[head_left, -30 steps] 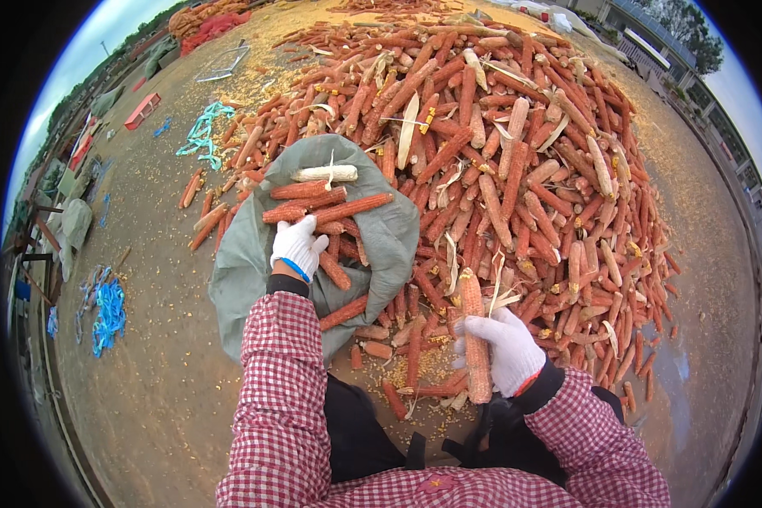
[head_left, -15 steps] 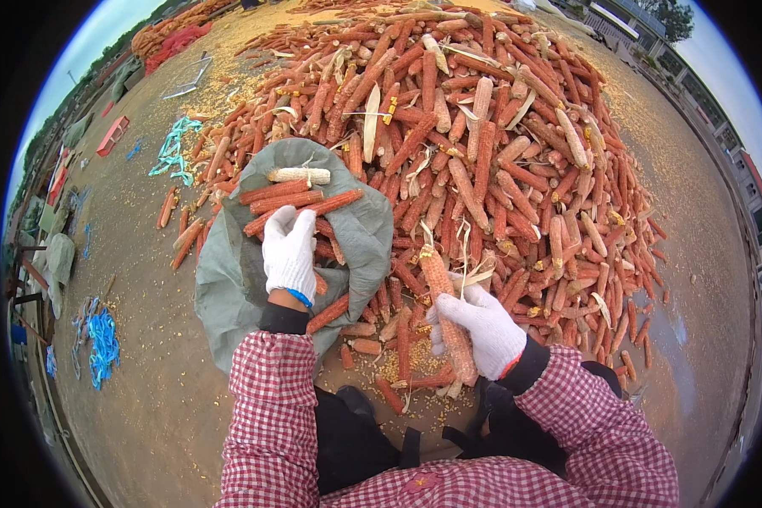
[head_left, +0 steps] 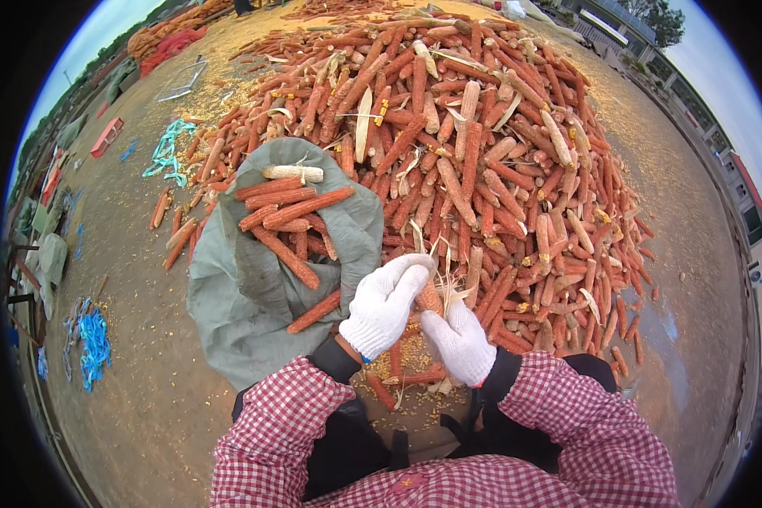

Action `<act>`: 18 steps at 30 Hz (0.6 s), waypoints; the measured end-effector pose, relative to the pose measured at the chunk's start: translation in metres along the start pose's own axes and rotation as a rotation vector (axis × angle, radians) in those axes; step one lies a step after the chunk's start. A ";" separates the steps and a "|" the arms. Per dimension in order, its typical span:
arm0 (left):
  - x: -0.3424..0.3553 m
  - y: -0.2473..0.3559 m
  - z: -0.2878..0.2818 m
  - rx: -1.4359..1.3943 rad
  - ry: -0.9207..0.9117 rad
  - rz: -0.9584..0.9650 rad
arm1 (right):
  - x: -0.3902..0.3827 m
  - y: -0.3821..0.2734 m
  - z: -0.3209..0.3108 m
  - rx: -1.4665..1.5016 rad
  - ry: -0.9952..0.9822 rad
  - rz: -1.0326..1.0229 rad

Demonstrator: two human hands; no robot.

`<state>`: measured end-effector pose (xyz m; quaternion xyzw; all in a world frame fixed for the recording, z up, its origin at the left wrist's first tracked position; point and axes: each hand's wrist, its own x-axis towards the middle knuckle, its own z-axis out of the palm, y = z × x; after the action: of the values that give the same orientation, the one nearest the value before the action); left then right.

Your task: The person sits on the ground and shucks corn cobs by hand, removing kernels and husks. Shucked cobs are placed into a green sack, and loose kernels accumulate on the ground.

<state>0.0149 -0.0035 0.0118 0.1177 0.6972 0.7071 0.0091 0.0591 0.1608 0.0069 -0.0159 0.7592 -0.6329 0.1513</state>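
Observation:
My left hand (head_left: 383, 305), in a white knit glove, is closed on the top end of a corn cob (head_left: 427, 296) where pale husk strands hang. My right hand (head_left: 461, 343), gloved the same, grips that cob lower down, so the two hands nearly meet. To their left a grey-green sack (head_left: 220, 288) lies open with several loose reddish cobs (head_left: 295, 212) and a pale cob (head_left: 292, 173) in its mouth. A large pile of cobs (head_left: 491, 169), some with dry husks and yellow kernels, rises in front of me.
Loose kernels (head_left: 423, 351) lie on the concrete ground. At the left are turquoise cords (head_left: 168, 152), a blue tangle (head_left: 96, 347), a red crate (head_left: 107, 136) and a metal frame (head_left: 186, 80). Orange netted heaps (head_left: 165, 38) stand at the back left, low buildings (head_left: 749, 220) at the right.
My left hand has left the cobs in the sack and moved right and down onto the cob in my right hand. The view has shifted slightly.

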 end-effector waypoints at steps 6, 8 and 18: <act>-0.016 -0.014 0.021 0.121 0.136 0.019 | -0.013 -0.013 -0.012 0.775 -0.281 0.298; -0.011 -0.001 0.012 -0.268 0.026 -0.293 | -0.010 -0.012 -0.019 0.824 -0.339 0.308; -0.013 -0.010 0.030 -0.199 0.010 -0.171 | -0.024 -0.006 -0.035 1.234 -0.591 0.446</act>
<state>0.0317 0.0240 0.0003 0.0528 0.6309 0.7702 0.0776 0.0721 0.1981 0.0230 0.0573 0.1755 -0.8699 0.4573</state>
